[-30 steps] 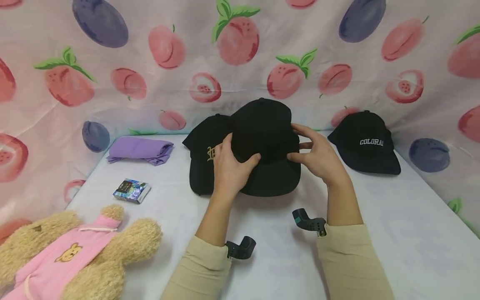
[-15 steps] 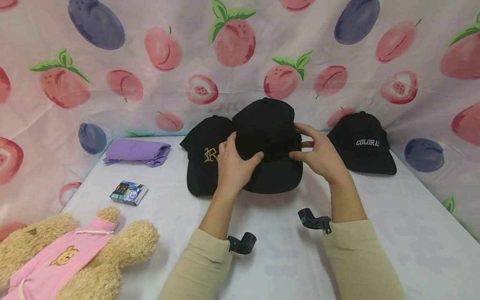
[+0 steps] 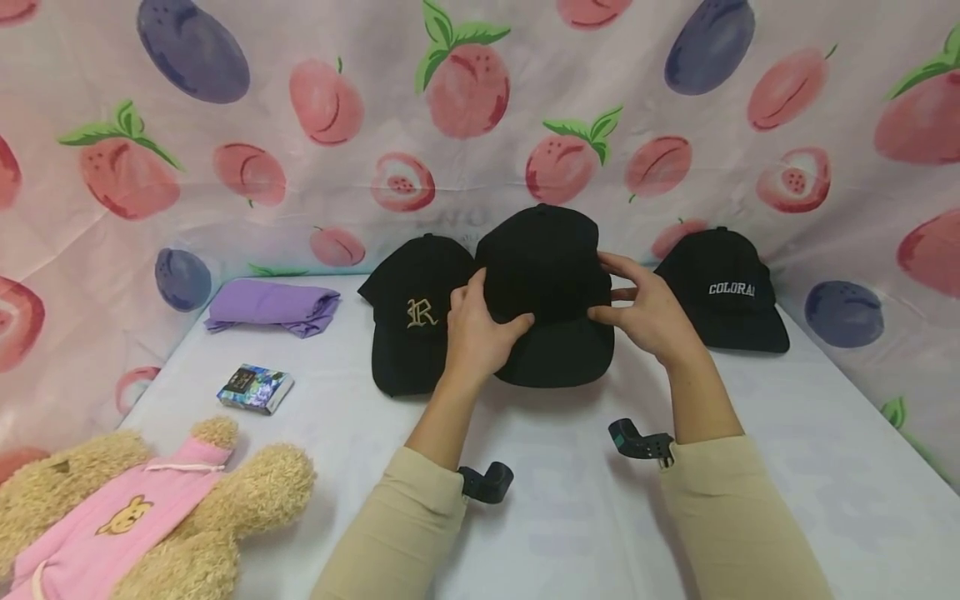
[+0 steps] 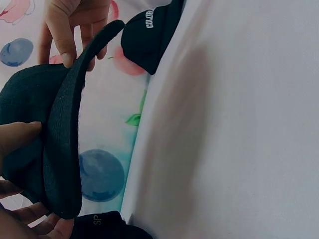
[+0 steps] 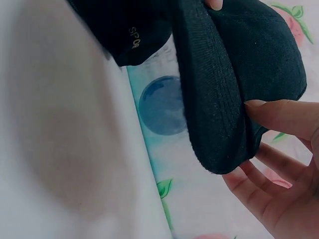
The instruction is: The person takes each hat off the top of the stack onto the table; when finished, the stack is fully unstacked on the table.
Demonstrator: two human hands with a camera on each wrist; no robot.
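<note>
A plain black baseball cap [image 3: 551, 267] is held up between both hands in the middle of the head view, its brim towards me. On its left side my left hand [image 3: 480, 333] grips it, thumb on the front where crown meets brim. My right hand [image 3: 648, 312] pinches the opposite side, thumb on the front and fingers behind. Both wrist views show the cap's brim [image 4: 62, 149] raised over the white surface, with a shadow below. Just left stands a black cap with a gold letter R [image 3: 408, 333], partly overlapped by my left hand.
At the right back sits a black cap lettered "COLORA" [image 3: 723, 287]. A folded purple cloth [image 3: 273, 304] and a small patterned box [image 3: 255, 388] lie on the left. A teddy bear in pink [image 3: 150, 508] fills the lower left. Fruit-print fabric [image 3: 480, 167] hangs behind the white table [image 3: 555, 533].
Both hands have shifted the held cap slightly to the right, away from the cap with the gold letter, which now shows more fully. The view has turned slightly too.
</note>
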